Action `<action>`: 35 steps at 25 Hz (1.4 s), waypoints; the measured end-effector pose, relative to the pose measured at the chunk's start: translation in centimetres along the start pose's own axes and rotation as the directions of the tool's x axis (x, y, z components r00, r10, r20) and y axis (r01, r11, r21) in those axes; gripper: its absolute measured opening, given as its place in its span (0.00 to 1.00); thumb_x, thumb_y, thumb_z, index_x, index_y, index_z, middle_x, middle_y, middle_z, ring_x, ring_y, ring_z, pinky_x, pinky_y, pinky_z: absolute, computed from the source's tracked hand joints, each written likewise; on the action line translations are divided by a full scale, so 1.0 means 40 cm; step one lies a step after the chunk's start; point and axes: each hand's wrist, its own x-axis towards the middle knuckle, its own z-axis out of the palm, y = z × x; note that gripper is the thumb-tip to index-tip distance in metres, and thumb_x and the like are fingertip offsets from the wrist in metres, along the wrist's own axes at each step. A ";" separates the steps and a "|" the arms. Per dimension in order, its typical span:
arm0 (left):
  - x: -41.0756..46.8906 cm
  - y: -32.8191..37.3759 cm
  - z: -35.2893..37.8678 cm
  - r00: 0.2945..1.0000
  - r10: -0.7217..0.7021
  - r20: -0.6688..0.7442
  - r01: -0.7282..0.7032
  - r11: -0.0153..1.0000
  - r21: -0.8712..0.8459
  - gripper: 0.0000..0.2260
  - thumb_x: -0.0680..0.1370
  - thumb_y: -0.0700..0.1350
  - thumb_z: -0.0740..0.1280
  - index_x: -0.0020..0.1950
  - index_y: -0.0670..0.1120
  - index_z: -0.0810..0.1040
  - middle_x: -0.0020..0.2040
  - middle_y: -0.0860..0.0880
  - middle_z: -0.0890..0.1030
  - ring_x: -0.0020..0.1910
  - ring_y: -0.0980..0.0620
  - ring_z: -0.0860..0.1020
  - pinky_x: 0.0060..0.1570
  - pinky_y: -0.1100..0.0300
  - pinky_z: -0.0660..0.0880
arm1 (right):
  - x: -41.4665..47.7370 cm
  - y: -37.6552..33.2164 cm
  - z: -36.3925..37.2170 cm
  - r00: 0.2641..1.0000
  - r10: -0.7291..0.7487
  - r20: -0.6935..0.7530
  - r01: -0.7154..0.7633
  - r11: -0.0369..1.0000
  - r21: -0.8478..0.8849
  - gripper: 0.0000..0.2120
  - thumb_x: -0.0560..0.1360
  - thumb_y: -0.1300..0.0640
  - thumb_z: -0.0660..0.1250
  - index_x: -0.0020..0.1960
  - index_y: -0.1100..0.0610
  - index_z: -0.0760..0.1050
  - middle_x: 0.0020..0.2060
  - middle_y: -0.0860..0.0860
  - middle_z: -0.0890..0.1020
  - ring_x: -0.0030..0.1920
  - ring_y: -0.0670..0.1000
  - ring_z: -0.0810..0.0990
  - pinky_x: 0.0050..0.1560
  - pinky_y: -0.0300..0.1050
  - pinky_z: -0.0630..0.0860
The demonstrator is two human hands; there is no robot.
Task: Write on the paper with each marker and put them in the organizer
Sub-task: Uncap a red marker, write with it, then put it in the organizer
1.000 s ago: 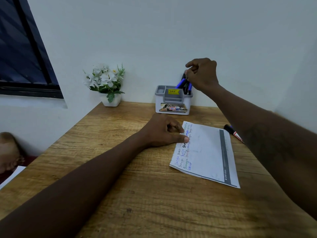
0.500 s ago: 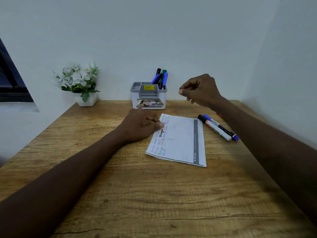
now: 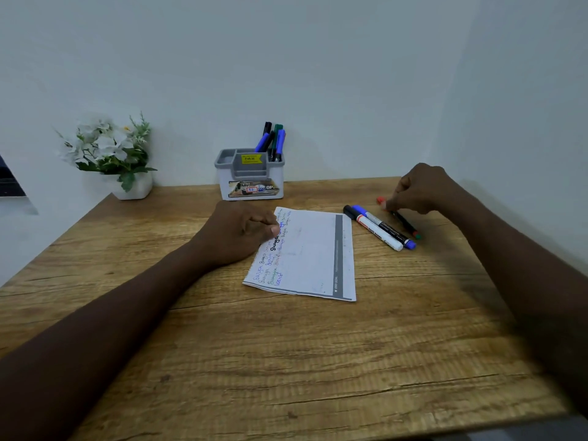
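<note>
A white paper [image 3: 311, 256] with coloured handwriting along its left side lies on the wooden table [image 3: 286, 361]. My left hand [image 3: 238, 232] rests on the paper's left edge, fingers curled and the thumb tip pressing the sheet. My right hand [image 3: 420, 189] is down at the right, and its fingertips pinch a thin red-capped marker [image 3: 404, 222] that lies on the table. Beside it lie a black-capped white marker [image 3: 375, 230] and a blue-capped marker [image 3: 361, 211]. The grey-and-white organizer [image 3: 251, 186] stands at the back, with several markers [image 3: 273, 141] upright in its right compartment.
A white pot of artificial flowers [image 3: 108, 151] stands at the back left corner. Walls close off the back and the right of the table. The organizer's left and front compartments hold nothing that I can see.
My right hand left the organizer, crossed down to the right and closed its fingers on the red-capped marker on the table. The view swung right. My left hand stayed on the paper.
</note>
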 end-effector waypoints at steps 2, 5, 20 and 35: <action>-0.003 0.004 0.001 1.000 0.016 0.023 -0.016 1.000 0.005 0.06 0.76 0.46 0.75 0.53 0.50 0.88 0.51 0.55 0.88 0.46 0.58 0.84 0.47 0.56 0.80 | 0.002 0.001 0.010 0.995 0.071 0.076 -0.071 0.997 0.005 0.17 0.69 0.47 0.82 0.46 0.60 0.84 0.41 0.57 0.86 0.43 0.56 0.86 0.46 0.49 0.84; -0.003 0.003 -0.001 0.999 0.010 0.032 -0.010 1.000 -0.007 0.06 0.76 0.46 0.76 0.53 0.51 0.88 0.51 0.56 0.87 0.46 0.59 0.84 0.48 0.55 0.81 | -0.001 -0.004 0.014 0.991 0.111 0.079 -0.115 0.992 0.043 0.13 0.68 0.53 0.83 0.44 0.60 0.85 0.37 0.56 0.87 0.36 0.55 0.86 0.39 0.46 0.84; 0.006 0.031 -0.004 0.956 0.270 -0.116 -0.254 0.957 0.136 0.05 0.80 0.45 0.70 0.49 0.48 0.85 0.37 0.53 0.83 0.34 0.60 0.76 0.36 0.60 0.72 | -0.159 -0.276 0.137 0.816 -0.576 0.045 0.323 0.519 0.791 0.07 0.76 0.62 0.76 0.51 0.66 0.85 0.41 0.60 0.88 0.40 0.53 0.88 0.43 0.44 0.85; 0.022 0.019 -0.065 0.948 -0.148 0.282 0.244 0.906 -0.345 0.20 0.87 0.49 0.56 0.38 0.44 0.74 0.29 0.54 0.71 0.27 0.51 0.67 0.29 0.58 0.69 | -0.162 -0.273 0.128 0.849 -0.518 0.101 0.160 0.436 0.886 0.22 0.84 0.56 0.63 0.38 0.68 0.82 0.29 0.62 0.82 0.21 0.54 0.77 0.22 0.41 0.74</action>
